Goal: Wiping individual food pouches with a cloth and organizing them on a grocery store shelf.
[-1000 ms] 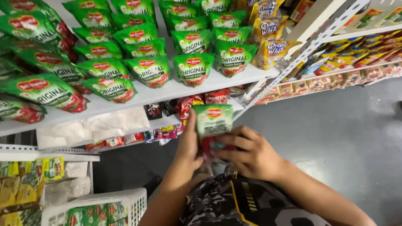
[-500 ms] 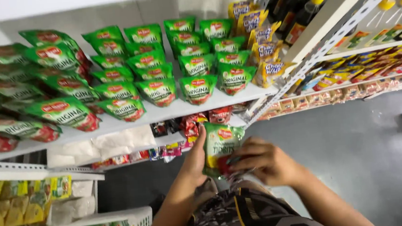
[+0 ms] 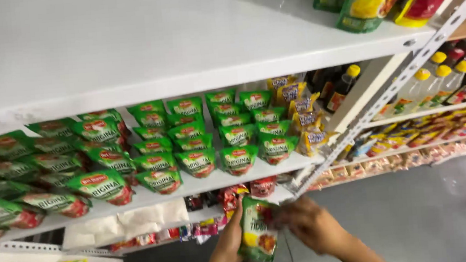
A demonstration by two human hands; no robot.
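Note:
My left hand [image 3: 227, 249] grips a green sauce pouch [image 3: 257, 230] by its left edge, low in the view. My right hand [image 3: 305, 223] holds the same pouch at its upper right corner. The pouch is green with a red and yellow picture, held upright below the white shelf board [image 3: 155, 197]. Rows of similar green pouches [image 3: 196, 162] stand on that board just above my hands. Both forearms run out of view at the bottom edge.
A wide bare white shelf [image 3: 126, 39] fills the top. Yellow pouches [image 3: 301, 114] and dark sauce bottles [image 3: 340, 89] stand right of the green rows. A perforated white upright [image 3: 375, 108] slants down. More packets line the right shelves [image 3: 437, 126]. Grey floor [image 3: 416, 211] lies below right.
The view has tilted upward, bringing the top shelf into sight and pushing my hands to the bottom edge. Both hands still hold the pouch, now slightly tilted.

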